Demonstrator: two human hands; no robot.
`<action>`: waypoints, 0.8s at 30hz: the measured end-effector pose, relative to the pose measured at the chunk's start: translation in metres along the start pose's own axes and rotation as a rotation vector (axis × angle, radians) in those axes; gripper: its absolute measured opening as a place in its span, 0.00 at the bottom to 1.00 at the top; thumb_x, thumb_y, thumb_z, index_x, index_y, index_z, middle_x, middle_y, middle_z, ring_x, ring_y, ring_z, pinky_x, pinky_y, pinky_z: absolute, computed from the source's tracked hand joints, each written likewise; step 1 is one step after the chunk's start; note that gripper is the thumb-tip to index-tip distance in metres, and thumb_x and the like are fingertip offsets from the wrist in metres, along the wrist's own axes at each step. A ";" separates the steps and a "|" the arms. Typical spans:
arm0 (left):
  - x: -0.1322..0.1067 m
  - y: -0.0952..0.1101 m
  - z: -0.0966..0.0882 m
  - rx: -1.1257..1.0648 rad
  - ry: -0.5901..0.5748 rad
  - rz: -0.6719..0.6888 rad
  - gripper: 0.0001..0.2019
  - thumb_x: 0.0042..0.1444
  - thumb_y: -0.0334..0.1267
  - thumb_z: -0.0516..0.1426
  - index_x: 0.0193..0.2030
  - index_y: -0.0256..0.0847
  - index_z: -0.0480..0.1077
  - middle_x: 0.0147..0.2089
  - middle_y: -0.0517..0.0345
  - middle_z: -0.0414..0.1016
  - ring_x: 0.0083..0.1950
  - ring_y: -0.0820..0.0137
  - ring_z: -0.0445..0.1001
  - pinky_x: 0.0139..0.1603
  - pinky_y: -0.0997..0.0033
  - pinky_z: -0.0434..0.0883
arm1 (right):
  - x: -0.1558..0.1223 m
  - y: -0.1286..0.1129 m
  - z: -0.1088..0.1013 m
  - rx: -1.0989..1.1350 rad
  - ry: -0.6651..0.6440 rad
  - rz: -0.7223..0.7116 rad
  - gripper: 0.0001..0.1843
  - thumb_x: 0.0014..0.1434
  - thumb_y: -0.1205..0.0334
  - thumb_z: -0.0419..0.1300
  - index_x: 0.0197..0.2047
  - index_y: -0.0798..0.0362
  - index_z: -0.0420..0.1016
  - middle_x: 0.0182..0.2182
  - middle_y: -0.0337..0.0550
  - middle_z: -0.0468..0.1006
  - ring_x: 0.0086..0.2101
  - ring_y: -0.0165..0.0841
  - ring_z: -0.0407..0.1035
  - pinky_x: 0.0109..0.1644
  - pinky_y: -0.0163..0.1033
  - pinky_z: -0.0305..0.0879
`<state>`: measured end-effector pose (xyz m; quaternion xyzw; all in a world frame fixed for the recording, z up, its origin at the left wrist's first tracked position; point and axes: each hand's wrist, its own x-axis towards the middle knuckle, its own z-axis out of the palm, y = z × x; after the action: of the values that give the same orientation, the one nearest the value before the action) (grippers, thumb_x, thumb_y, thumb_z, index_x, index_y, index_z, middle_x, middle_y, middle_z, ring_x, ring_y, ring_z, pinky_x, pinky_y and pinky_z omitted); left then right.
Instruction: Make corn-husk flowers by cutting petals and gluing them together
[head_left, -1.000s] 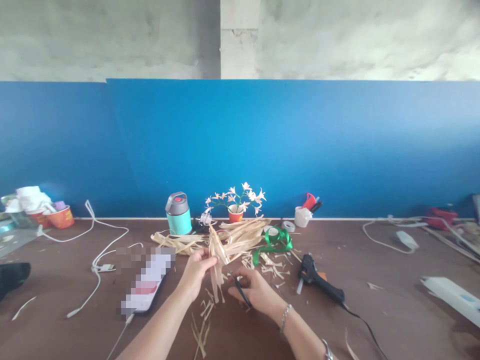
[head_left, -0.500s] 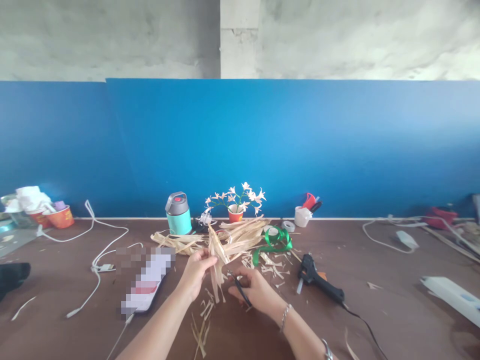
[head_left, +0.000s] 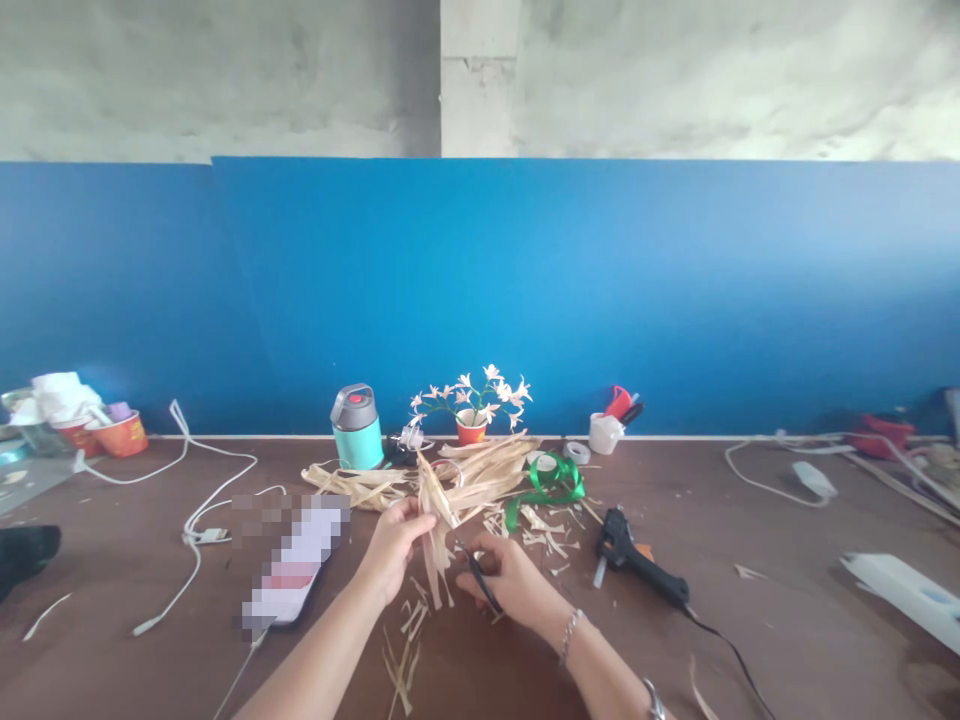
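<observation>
My left hand (head_left: 397, 545) pinches a pale dried corn husk (head_left: 433, 490) between thumb and fingers. The husk stands upright above the grip, and its split strips hang down below it. Close by on the right, my right hand (head_left: 510, 580) is closed around small black-handled scissors (head_left: 482, 582), their tip pointing up and left towards the husk. Whether the blades touch the husk I cannot tell. Behind both hands lies a pile of dried husks (head_left: 487, 475). Cut scraps (head_left: 401, 670) are scattered on the brown table (head_left: 480, 680) beneath and in front of the hands.
Right of the pile are green ribbon (head_left: 559, 482), a tape roll (head_left: 577, 453) and a black glue gun (head_left: 645, 570). A phone (head_left: 296, 570) and white cables lie left. Along the blue partition stand a turquoise flask (head_left: 358, 430), white flowers in a cup (head_left: 471, 428) and a pen cup (head_left: 604, 433).
Both hands stay nearly in place, still holding the husk and the scissors. The scissors and the hanging strips have shifted only very slightly.
</observation>
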<state>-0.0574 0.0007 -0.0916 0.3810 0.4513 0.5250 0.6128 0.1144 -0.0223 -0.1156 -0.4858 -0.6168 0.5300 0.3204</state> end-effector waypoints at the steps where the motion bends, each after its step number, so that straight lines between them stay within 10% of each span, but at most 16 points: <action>1: 0.000 0.000 0.001 -0.007 0.001 -0.002 0.09 0.36 0.33 0.62 0.27 0.37 0.68 0.24 0.60 0.73 0.26 0.69 0.72 0.27 0.72 0.69 | 0.001 0.001 0.000 0.008 -0.002 -0.004 0.11 0.45 0.63 0.62 0.34 0.55 0.71 0.13 0.32 0.67 0.15 0.24 0.59 0.18 0.27 0.55; 24: -0.002 -0.004 0.004 -0.057 -0.018 -0.020 0.11 0.37 0.30 0.61 0.31 0.36 0.69 0.27 0.58 0.76 0.28 0.69 0.74 0.32 0.69 0.70 | -0.001 -0.003 0.001 0.052 0.009 -0.050 0.13 0.43 0.62 0.66 0.32 0.56 0.70 0.13 0.30 0.65 0.16 0.21 0.56 0.18 0.27 0.50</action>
<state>-0.0524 -0.0021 -0.0933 0.3634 0.4344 0.5280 0.6328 0.1128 -0.0238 -0.1126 -0.4639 -0.6134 0.5356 0.3490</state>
